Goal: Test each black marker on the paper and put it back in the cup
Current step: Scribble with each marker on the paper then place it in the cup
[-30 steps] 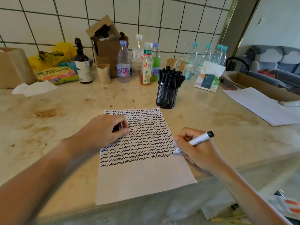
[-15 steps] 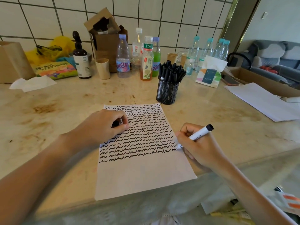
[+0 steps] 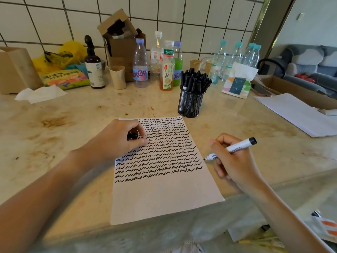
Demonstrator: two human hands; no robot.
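- the paper (image 3: 164,194) lies flat on the counter (image 3: 54,136) in the middle of the frame, its lower edge reaching out over the counter's front edge.
- the upper half of the paper is filled with rows of black wavy lines; the lower part is blank.
- the right hand (image 3: 235,161), at the right of centre, has its grip closed around a white marker (image 3: 231,148) with a black end, thumb and fingers pinching the barrel.
- the marker is tilted, its black tip pointing to lower left, just beside the right edge of the paper near the last rows of lines; i cannot tell if the tip touches the paper or the counter.
- the left hand (image 3: 118,141) rests on the upper left part of the paper, fingers curled, and pinches a small black thing, probably the marker cap (image 3: 132,136); most of it is hidden by the fingers.
- the black mesh cup (image 3: 190,105) stands upright on the counter just above the upper right corner of the paper, full of black markers (image 3: 195,79) standing with caps up.
- along the tiled wall in the upper part of the frame stand several bottles (image 3: 166,68), an open cardboard box (image 3: 122,42) and a dark pump bottle (image 3: 94,66).
- right of the cup is a tissue pack (image 3: 237,84); further right lies another white sheet (image 3: 299,114).
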